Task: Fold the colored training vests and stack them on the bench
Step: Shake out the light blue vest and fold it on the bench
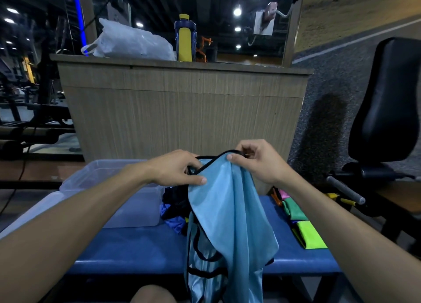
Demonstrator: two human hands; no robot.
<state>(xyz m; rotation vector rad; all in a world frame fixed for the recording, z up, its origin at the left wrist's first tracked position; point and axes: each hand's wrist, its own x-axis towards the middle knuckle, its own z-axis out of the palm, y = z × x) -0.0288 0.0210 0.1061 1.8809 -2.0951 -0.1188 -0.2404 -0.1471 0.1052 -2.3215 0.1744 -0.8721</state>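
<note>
The light-blue vest (227,211) hangs limp above the blue bench (141,245), thin, glossy and likely slippery, so its black-bound edge looks the surest hold. The left hand (180,168) and right hand (257,161) each pinch that trim near the top. Behind lie a dark heap of vests (175,209), a clear plastic tub (109,177), and folded green and yellow vests (305,225) to the right.

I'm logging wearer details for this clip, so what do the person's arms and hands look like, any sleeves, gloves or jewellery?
Both forearms are bare up to the frame edge, no sleeves showing. The left hand and right hand wear no gloves, and no watch, ring or wristband is visible. Fingernails look short and unpainted.
</note>
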